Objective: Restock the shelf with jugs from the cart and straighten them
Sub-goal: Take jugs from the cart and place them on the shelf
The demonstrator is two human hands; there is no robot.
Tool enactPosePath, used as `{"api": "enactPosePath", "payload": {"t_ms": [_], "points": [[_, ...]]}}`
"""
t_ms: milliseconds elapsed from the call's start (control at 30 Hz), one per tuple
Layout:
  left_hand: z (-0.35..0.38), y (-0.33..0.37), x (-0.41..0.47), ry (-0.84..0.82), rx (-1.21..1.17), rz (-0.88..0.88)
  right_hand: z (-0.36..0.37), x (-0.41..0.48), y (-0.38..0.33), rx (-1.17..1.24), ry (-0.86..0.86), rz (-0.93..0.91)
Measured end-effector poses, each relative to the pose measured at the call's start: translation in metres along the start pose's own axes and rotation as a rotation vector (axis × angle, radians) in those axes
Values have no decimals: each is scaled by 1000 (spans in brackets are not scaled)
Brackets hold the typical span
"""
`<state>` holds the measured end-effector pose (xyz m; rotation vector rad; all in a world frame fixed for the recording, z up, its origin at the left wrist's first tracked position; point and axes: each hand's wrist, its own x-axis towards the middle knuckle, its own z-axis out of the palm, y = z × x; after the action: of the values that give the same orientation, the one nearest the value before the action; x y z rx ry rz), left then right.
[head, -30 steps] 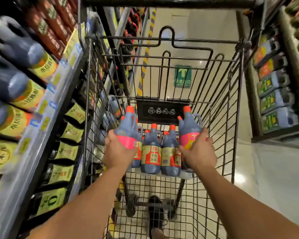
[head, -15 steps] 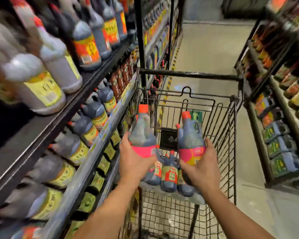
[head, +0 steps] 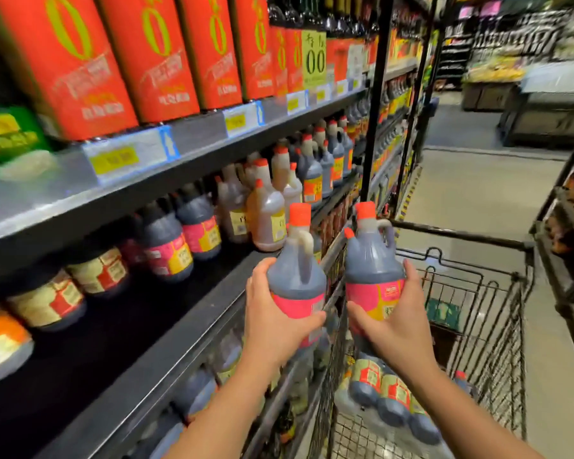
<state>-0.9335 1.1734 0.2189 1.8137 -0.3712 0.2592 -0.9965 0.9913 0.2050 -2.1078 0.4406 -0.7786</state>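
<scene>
Left hand (head: 272, 321): fingers wrapped round the left jug (head: 297, 276), held upright just off the shelf (head: 166, 352) front edge.
Right hand (head: 396, 326): grips the right jug (head: 371, 276), upright above the cart (head: 478, 293).

The aisle is brightly and evenly lit, apparently from above: a soft sheen is laid on the pale floor (head: 471, 200) and the metal shelf edge (head: 30, 200), while the shelf deck (head: 80, 342) beneath is left in deep shadow. Motion blur is spread throughout, heaviest at the left border and in the far background; the left jug (head: 295, 276) and right jug (head: 373, 270) are rendered sharpest. The upright post (head: 376, 94) is tilted by wide-angle distortion.
</scene>
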Motion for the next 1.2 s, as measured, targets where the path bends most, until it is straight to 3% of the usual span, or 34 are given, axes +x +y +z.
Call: {"api": "enactPosePath", "payload": {"t_ms": [433,900,1200], "points": [[-117,-12,4,222,55,-52,85,-8,-93,148,-264,-170],[-124,-65,54,451,167,-247,181,49,-99,285,-486,-192],[-115,-77,69,510,145,-234,216,82,-87,473,-661,-155]]}}
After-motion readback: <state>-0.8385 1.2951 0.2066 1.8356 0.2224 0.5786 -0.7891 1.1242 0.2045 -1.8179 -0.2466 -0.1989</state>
